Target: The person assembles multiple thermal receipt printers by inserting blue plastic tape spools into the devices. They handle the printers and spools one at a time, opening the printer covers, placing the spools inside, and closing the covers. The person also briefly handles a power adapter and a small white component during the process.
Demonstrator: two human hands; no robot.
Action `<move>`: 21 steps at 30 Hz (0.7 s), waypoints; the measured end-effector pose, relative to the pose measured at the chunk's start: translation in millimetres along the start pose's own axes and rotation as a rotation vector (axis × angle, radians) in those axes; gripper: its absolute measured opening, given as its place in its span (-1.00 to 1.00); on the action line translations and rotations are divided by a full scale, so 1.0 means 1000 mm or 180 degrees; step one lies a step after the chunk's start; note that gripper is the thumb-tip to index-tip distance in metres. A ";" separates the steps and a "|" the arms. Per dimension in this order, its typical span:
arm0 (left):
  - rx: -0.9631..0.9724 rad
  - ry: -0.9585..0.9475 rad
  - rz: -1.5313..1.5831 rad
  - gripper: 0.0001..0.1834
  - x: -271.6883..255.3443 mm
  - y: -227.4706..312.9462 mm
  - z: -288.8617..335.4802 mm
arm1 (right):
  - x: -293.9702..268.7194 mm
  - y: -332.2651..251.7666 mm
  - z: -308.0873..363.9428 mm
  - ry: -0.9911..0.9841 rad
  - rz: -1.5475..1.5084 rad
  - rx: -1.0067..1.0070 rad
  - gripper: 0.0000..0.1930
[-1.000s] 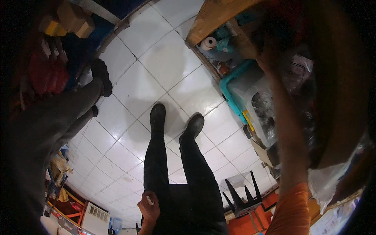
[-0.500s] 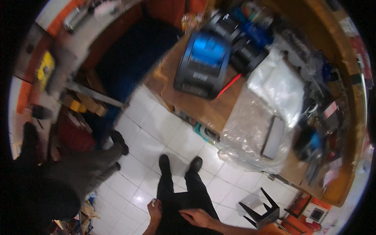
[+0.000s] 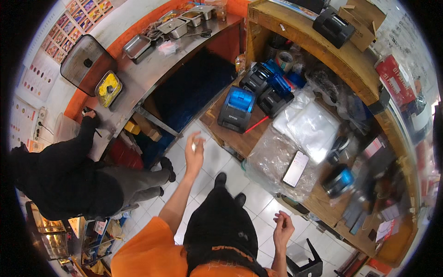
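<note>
My left hand (image 3: 194,154) is raised over the tiled floor, left of the wooden table (image 3: 256,143). Its fingers are bent around a small whitish thing, too small to name. My right hand (image 3: 283,228) hangs by the table's front edge, fingers loosely curved and apart, nothing seen in it. Neither hand touches the table. On it, a phone (image 3: 296,169) with a lit screen lies on clear plastic wrap (image 3: 272,177). Behind it rests a stack of clear plastic bags (image 3: 314,127). A black printer with a blue lid (image 3: 236,111) stands at the table's left, beside a thin red stick (image 3: 256,125).
A person in black (image 3: 74,180) stands at my left, one hand at the steel counter (image 3: 134,78). A tray of yellow food (image 3: 108,89) and metal pans (image 3: 173,27) sit there. A black stool (image 3: 307,261) stands low right. Another blue-topped device (image 3: 339,180) lies on the table's right.
My view has tilted up, bringing the counter and shelf into sight. My left hand has risen forward and left; my right has moved out to the right. The phone's screen now shows lit.
</note>
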State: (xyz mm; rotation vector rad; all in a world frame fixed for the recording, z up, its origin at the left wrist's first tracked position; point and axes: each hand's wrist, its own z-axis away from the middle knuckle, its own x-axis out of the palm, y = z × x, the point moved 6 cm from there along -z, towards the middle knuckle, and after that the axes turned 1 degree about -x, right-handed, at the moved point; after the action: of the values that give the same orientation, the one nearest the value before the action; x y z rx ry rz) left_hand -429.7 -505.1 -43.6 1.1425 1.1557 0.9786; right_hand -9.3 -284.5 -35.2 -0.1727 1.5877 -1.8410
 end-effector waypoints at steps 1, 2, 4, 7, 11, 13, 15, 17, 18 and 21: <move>0.0485 0.0131 -0.0335 -0.58 -0.001 0.000 -0.024 | 0.001 -0.007 -0.001 0.0037 -0.0078 0.0016 -0.73; 0.0470 0.0088 -0.0351 -0.57 0.003 0.001 -0.047 | 0.006 -0.017 -0.004 -0.0051 -0.0057 0.0136 -0.73; -0.0134 -0.0083 -0.0070 -0.54 0.009 -0.005 -0.079 | 0.018 -0.029 -0.015 -0.0103 -0.0077 0.0092 -0.73; -0.0746 -0.0634 -0.0187 -0.47 0.032 0.001 -0.126 | 0.049 -0.065 -0.041 -0.0202 -0.0061 -0.0091 -0.73; -0.0217 -0.1256 -0.0557 -0.27 0.074 0.002 -0.158 | 0.094 -0.099 -0.085 -0.0252 0.0037 -0.0262 -0.75; 0.0369 -0.1542 -0.0749 -0.16 0.091 -0.013 -0.162 | 0.121 -0.129 -0.105 -0.0367 -0.0067 -0.0318 -0.76; 0.0589 -0.1771 -0.1305 -0.06 0.100 -0.016 -0.168 | 0.145 -0.149 -0.123 -0.0574 0.0050 -0.0460 -0.75; 0.0185 -0.2038 -0.1103 -0.06 0.100 -0.022 -0.166 | 0.165 -0.166 -0.131 -0.0777 0.0312 -0.0552 -0.74; 0.0142 -0.2072 -0.1237 -0.12 0.095 -0.021 -0.163 | 0.171 -0.166 -0.134 -0.0827 0.0370 -0.0605 -0.71; 0.0326 -0.1946 -0.0912 -0.22 0.084 -0.021 -0.158 | 0.188 -0.162 -0.136 -0.0980 0.0248 -0.0275 -0.71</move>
State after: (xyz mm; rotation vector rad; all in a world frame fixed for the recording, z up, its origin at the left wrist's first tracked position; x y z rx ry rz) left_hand -572.7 -402.6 -83.5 1.2026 0.8395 0.3113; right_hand -287.0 -277.5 17.8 -0.4076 1.4369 -1.5999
